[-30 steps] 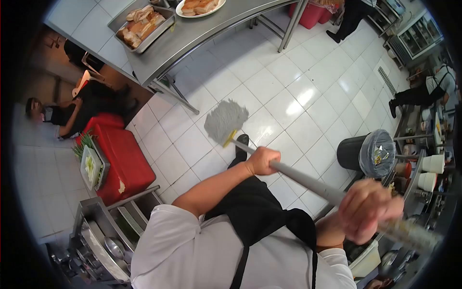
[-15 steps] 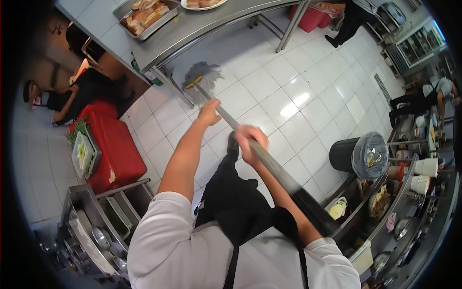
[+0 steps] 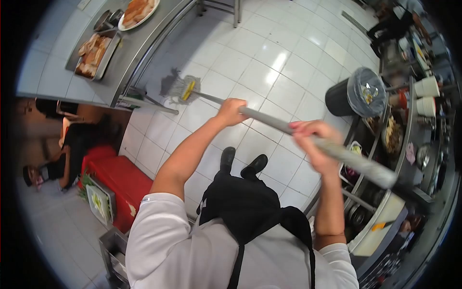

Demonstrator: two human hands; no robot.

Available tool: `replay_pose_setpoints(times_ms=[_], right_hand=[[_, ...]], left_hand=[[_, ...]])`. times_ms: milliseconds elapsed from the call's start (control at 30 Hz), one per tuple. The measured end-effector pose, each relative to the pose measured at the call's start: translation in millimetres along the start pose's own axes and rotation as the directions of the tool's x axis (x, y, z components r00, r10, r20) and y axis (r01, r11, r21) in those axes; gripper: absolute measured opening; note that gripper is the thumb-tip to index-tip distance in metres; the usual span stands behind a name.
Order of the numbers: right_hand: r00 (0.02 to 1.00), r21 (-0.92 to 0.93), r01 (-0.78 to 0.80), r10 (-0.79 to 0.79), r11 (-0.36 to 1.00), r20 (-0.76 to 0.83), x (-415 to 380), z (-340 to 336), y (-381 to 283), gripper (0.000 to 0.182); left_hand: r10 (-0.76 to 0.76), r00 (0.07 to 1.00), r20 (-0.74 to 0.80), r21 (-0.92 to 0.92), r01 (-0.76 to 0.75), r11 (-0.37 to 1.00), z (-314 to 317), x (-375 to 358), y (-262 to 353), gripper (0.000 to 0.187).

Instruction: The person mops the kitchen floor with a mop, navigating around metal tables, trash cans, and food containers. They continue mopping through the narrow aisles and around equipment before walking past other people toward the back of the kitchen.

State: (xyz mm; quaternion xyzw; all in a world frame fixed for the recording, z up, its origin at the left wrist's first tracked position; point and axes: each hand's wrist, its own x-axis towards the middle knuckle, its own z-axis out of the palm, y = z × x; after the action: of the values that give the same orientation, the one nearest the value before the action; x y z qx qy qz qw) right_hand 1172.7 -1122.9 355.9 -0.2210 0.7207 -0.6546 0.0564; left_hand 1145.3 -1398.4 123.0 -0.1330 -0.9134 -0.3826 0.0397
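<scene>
The left hand (image 3: 231,112) has its grip closed around the grey mop handle (image 3: 269,120). The right hand (image 3: 318,142), a little blurred, is also closed on it, higher up the pole. At the lower end, the mop head (image 3: 182,90) with its yellow clamp (image 3: 189,90) lies on the tiled floor (image 3: 260,72), near the legs of the metal surface (image 3: 139,33). This surface carries a tray of meat (image 3: 93,54) and an oval plate (image 3: 138,13). To the right of the mop handle stands a lined black bin (image 3: 339,98).
</scene>
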Motion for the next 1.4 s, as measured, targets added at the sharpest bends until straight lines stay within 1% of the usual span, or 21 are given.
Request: replay_pose_setpoints(times_ms=[100, 200, 300, 367, 400, 433, 500, 533, 567, 700, 767, 833, 867, 900, 933, 967, 1000, 1067, 1133, 1267, 1400], right_hand=[[0.986, -0.236, 0.034, -0.071, 0.971, -0.152, -12, -34, -88, 0.015], [0.922, -0.418, 0.328, -0.383, 0.847, -0.054, -42, -40, -166, 0.024], [0.833, -0.178, 0.544, -0.553, 0.820, 0.000, -87, -33, -198, 0.031], [0.890, 0.015, 0.412, -0.406, 0.911, 0.210, -104, -21, -219, 0.029], [0.888, -0.027, 0.449, -0.443, 0.893, 0.126, -126, -10, -217, 0.042], [0.868, -0.198, 0.496, -0.480, 0.845, 0.127, -130, 2, -213, 0.037], [0.771, -0.253, 0.546, -0.597, 0.798, -0.220, -160, 28, -180, 0.037], [0.697, -0.459, 0.463, -0.631, 0.759, -0.340, -166, 39, -172, 0.039], [0.601, -0.535, 0.405, -0.657, 0.742, -0.456, -169, 46, -160, 0.036], [0.443, -0.603, 0.235, -0.637, 0.762, -0.631, -190, 36, -100, 0.026], [0.425, -0.481, 0.195, -0.515, 0.855, -0.744, -205, 29, -63, 0.030], [0.395, -0.472, 0.111, -0.475, 0.875, -0.787, -217, 28, -10, 0.019], [0.466, -0.400, 0.112, -0.404, 0.910, -0.787, -224, 29, 19, 0.015], [0.510, -0.423, -0.039, -0.345, 0.905, -0.788, -225, 35, 41, 0.014], [0.587, -0.446, -0.138, -0.290, 0.885, -0.756, -227, 43, 62, 0.016], [0.646, -0.336, -0.197, -0.136, 0.921, -0.751, -228, 54, 79, 0.014], [0.633, -0.308, -0.219, -0.105, 0.926, -0.767, -224, 69, 91, 0.012], [0.603, -0.235, -0.251, -0.038, 0.939, -0.797, -230, 89, 96, 0.011], [0.572, -0.142, -0.271, 0.041, 0.952, -0.820, -243, 101, 81, 0.011], [0.642, -0.193, -0.162, -0.045, 0.968, -0.765, -310, 78, 35, 0.012], [0.683, -0.139, -0.117, -0.022, 0.983, -0.730, -389, 46, -59, 0.007]], left_hand=[[0.141, 0.990, -0.021, -0.250, -0.142, 0.958, 7, 23, 84, 0.025], [0.325, 0.944, 0.047, -0.496, -0.261, 0.828, 17, 9, 164, 0.024], [0.534, 0.841, 0.092, -0.694, -0.330, 0.640, 38, -12, 224, 0.027], [0.675, 0.696, 0.245, -0.785, -0.266, 0.559, 63, -21, 238, 0.031], [0.721, 0.645, 0.254, -0.782, -0.301, 0.546, 76, -24, 240, 0.031], [0.762, 0.593, 0.260, -0.778, -0.339, 0.529, 90, -23, 240, 0.033], [0.816, 0.513, 0.266, -0.786, -0.376, 0.492, 119, -15, 240, 0.035], [0.831, 0.489, 0.266, -0.799, -0.370, 0.473, 135, -10, 243, 0.036], [0.844, 0.467, 0.263, -0.811, -0.367, 0.455, 150, -4, 246, 0.038], [0.842, 0.418, 0.343, -0.737, -0.436, 0.516, 205, 31, 238, 0.025], [0.822, 0.458, 0.340, -0.647, -0.521, 0.557, 249, 44, 217, 0.018], [0.755, 0.479, 0.448, -0.529, -0.539, 0.655, 265, 63, 200, 0.015], [0.643, 0.567, 0.515, -0.437, -0.471, 0.766, 273, 68, 188, 0.017], [0.514, 0.642, 0.568, -0.333, -0.392, 0.857, 278, 70, 173, 0.019], [0.479, 0.663, 0.574, -0.222, -0.437, 0.871, 276, 73, 158, 0.027], [0.329, 0.654, 0.682, -0.087, -0.374, 0.923, 273, 75, 147, 0.029], [0.159, 0.632, 0.758, 0.065, -0.316, 0.946, 269, 74, 139, 0.030], [0.090, 0.641, 0.762, 0.180, -0.343, 0.922, 254, 60, 132, 0.032], [0.084, 0.692, 0.717, 0.204, -0.323, 0.924, 250, 35, 138, 0.031], [0.152, 0.783, 0.603, 0.096, -0.261, 0.961, 246, -33, 166, 0.033], [0.428, 0.772, 0.470, -0.190, -0.385, 0.903, 236, -106, 227, 0.039]])
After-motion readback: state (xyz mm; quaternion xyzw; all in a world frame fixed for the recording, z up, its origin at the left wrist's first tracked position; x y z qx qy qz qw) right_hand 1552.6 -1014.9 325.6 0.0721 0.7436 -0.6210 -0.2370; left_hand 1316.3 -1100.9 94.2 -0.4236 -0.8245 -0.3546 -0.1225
